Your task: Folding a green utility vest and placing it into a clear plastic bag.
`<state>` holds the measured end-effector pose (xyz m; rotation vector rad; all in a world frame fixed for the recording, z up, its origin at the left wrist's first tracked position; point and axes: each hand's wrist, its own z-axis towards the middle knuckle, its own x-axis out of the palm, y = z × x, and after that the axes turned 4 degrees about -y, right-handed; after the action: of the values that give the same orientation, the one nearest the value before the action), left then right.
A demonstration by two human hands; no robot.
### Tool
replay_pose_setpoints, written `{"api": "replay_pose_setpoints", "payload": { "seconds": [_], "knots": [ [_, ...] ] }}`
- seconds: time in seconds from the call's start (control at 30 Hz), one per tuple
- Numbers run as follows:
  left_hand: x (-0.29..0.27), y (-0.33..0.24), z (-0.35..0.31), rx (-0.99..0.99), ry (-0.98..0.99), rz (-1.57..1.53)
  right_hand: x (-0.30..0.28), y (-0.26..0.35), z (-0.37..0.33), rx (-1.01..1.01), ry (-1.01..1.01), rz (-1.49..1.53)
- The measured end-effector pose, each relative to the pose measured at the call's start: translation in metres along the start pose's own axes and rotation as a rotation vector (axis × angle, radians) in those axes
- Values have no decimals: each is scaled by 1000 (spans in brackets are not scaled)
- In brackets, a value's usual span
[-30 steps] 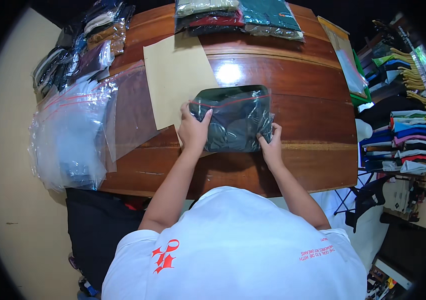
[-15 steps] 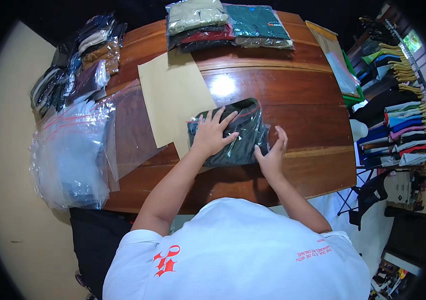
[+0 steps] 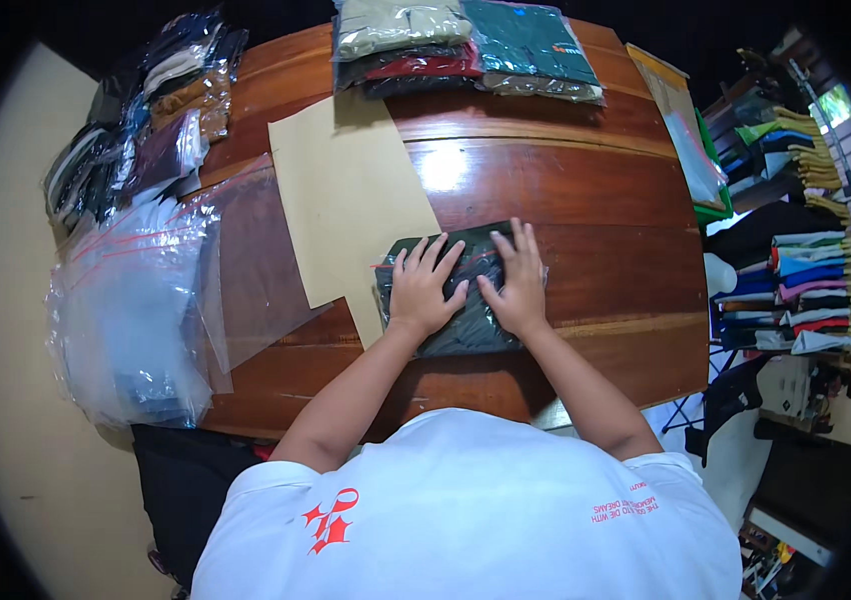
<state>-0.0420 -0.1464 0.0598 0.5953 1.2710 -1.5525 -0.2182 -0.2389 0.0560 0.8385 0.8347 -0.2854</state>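
Note:
A folded dark garment in a clear plastic bag (image 3: 466, 325) lies on the wooden table in front of me, its red seal strip showing near the far end. Flat on the bag's left half rests my left hand (image 3: 428, 287), fingers spread. My right hand (image 3: 518, 285) presses on the right half, fingers stretched away from me and thumb pointing toward the left one. Both palms cover much of the bag. Under its left side is a sheet of brown paper (image 3: 341, 200) that reaches toward the far edge.
Clear empty bags with red strips (image 3: 131, 310) are piled at the left. Bagged garments stand in stacks at the far left (image 3: 186, 90) and the far middle (image 3: 536, 50). A green crate (image 3: 711, 210) is beyond the table's right edge, near a rack of hanging clothes (image 3: 816, 260).
My right hand has moved from the bag's right edge onto its top. The bag's raised far end is now pressed flatter. My left hand stays on the bag, slightly nearer me.

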Motion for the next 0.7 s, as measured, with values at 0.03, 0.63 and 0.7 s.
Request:
{"api": "replay_pose_setpoints", "payload": {
  "seconds": [0.03, 0.63, 0.7],
  "knots": [
    [0, 1, -1, -3, -36, -10, 2, -6, 1, 20, -98, 119],
    [-168, -25, -16, -12, 41, -161, -130, 52, -46, 315, -263, 1101],
    [-188, -15, -26, -475, 457, -214, -143, 53, -50, 326, -303, 1114]
  ]
}}
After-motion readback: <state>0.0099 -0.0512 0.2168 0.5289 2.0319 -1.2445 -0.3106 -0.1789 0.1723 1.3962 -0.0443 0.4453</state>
